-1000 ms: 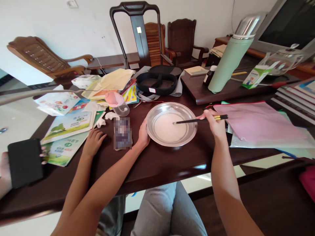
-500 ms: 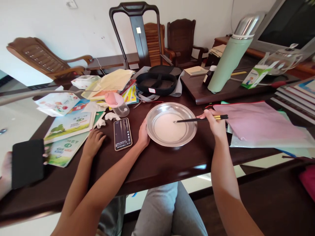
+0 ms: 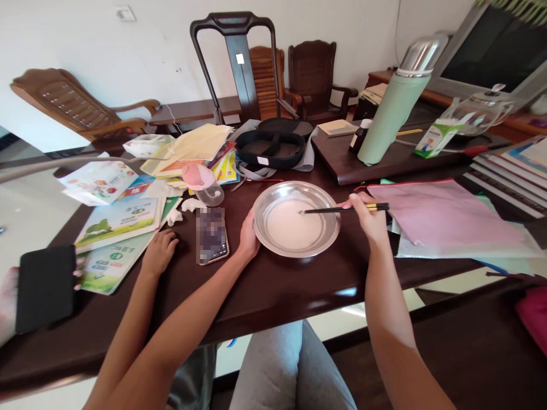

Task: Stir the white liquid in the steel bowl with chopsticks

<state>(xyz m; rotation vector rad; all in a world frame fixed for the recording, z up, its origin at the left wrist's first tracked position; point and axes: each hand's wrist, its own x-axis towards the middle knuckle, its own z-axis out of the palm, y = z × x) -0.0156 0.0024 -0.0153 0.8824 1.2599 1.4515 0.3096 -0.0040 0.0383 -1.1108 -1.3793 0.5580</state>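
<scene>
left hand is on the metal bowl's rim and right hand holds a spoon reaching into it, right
Not a spoon: the head view shows the right hand holding black-and-gold chopsticks that reach into the metal bowl. The left hand is on its rim.

Living room of a home, apparently doubling as a study corner. Wooden armchairs (image 3: 314,77) stand near a plain white wall (image 3: 85,34); a bulky television (image 3: 482,51) occupies the right background. The dark, polished surface (image 3: 294,290) bears everyday household articles: illustrated booklets (image 3: 115,225), a pink-topped bottle (image 3: 200,177), a phone (image 3: 220,251), a green flask (image 3: 390,117) and a glass teapot (image 3: 481,114).
</scene>
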